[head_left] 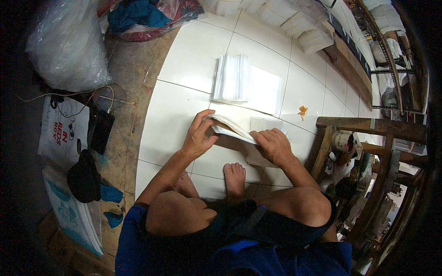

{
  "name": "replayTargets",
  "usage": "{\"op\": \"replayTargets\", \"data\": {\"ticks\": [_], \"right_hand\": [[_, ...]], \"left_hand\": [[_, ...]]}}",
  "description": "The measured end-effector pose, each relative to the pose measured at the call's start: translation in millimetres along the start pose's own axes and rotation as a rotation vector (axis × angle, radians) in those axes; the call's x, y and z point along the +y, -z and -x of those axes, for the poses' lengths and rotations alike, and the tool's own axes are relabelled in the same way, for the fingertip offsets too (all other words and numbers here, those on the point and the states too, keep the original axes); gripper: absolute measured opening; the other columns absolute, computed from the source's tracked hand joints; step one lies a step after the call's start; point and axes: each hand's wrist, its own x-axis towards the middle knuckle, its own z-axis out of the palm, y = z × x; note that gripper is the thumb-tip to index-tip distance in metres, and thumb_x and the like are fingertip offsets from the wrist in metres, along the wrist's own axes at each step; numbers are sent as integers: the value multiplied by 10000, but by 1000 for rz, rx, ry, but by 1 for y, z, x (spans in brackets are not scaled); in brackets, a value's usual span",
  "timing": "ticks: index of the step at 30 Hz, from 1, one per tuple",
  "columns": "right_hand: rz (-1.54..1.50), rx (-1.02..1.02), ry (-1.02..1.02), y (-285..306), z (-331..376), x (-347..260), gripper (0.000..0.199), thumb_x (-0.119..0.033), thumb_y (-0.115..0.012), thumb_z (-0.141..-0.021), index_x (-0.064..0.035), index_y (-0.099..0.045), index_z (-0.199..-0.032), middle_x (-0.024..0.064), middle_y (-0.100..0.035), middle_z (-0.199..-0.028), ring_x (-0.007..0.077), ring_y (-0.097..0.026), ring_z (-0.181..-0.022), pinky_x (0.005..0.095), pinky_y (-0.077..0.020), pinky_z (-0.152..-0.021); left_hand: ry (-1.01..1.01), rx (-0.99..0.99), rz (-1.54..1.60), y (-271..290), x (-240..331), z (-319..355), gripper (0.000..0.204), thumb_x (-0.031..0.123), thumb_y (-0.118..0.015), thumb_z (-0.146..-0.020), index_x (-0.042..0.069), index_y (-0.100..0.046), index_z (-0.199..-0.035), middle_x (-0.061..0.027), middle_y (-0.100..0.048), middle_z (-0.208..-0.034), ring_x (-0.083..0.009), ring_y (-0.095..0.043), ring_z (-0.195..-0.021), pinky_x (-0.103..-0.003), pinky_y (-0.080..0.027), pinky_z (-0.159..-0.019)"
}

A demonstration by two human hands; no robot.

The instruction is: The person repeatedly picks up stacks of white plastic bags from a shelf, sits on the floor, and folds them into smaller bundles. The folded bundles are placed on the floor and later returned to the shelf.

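Observation:
I sit on a white tiled floor (pixel 184 60) with my knees up and a bare foot (pixel 235 177) in front of me. My left hand (pixel 199 135) grips the left end of a thin stack of white sheets (pixel 230 128), lifting its edge. My right hand (pixel 274 145) presses flat on the right end of the same stack. A brown sheet of card (pixel 230 143) lies under the stack. Farther ahead on the tiles lies another pile of clear or white bags (pixel 235 78) on a larger flat white sheet (pixel 267 89).
A wooden frame (pixel 373 126) with cluttered parts stands close at my right. White stacked bundles (pixel 304 25) line the far wall. At left are a big clear plastic sack (pixel 66 43), a black device with cables (pixel 100 131), printed bags and a dark cap (pixel 83 179). A small orange scrap (pixel 302 111) lies on the tiles.

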Motion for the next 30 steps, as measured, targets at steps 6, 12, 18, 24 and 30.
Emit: {"op": "replayTargets", "data": {"ticks": [6, 12, 18, 24, 30], "right_hand": [[21, -23, -3, 0, 0, 0, 373, -89, -706, -743, -100, -572, -1091, 50, -611, -793, 216, -604, -739, 354, -442, -667], [10, 7, 37, 2, -2, 1, 367, -89, -703, -737, -92, -577, -1082, 47, -608, -777, 211, -597, -714, 346, -442, -646], [17, 6, 50, 1, -1, 2, 372, -92, -705, -730, -93, -584, -1082, 46, -606, -777, 208, -595, -713, 346, -444, -655], [13, 13, 45, 0, -1, 2, 370, -99, -708, -730, -92, -587, -1079, 44, -608, -782, 209, -600, -724, 345, -447, -667], [14, 12, 29, 1, -2, -1, 372, -96, -706, -729, -85, -584, -1080, 51, -618, -796, 212, -611, -736, 347, -449, -665]], "left_hand": [[33, 68, 47, -5, 1, 6, 504, 69, -742, -728, 14, -543, -1188, -203, -492, -1273, -367, -506, -1189, -419, -434, -997], [-7, 44, 26, -5, -1, 6, 562, 87, -755, -713, 48, -543, -1233, -221, -486, -1265, -393, -477, -1209, -428, -427, -996], [52, -5, 41, -7, 2, 1, 560, 89, -771, -657, 83, -574, -1181, -189, -436, -1275, -383, -441, -1219, -445, -399, -1014], [28, -73, 5, -1, 7, -4, 522, 94, -795, -629, 99, -590, -1109, -161, -400, -1281, -369, -402, -1240, -457, -372, -1044], [-3, -150, -16, 0, 8, -2, 514, 115, -824, -627, 87, -591, -1085, -154, -391, -1292, -358, -410, -1242, -447, -383, -1046]]}}
